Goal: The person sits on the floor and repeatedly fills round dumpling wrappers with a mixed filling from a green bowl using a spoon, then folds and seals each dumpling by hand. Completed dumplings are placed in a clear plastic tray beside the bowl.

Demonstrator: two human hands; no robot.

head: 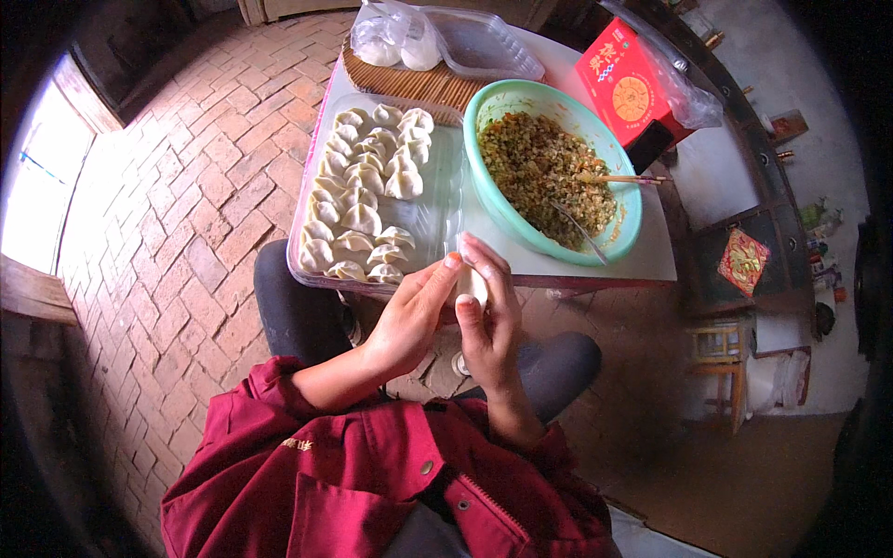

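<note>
Between both hands, just off the table's near edge, is a pale dumpling (473,284). My left hand (418,303) presses on it from the left, thumb at its upper end. My right hand (492,314) cups it from the right, thumb at its lower end. Above my left hand lies a clear plastic tray (425,223) with rows of folded dumplings (361,219). Up and to the right stands a green plastic basin (481,188) of chopped filling (544,171), with chopsticks (628,179) and a metal spoon (582,227) in it.
Behind the dumpling tray, a woven mat (391,82) bears a plastic bag with white contents (394,38) and another clear plastic tray (488,43). A red box (621,84) stands behind the basin, a dark object (649,145) against it. The white table's edge (579,281) runs close beyond the hands.
</note>
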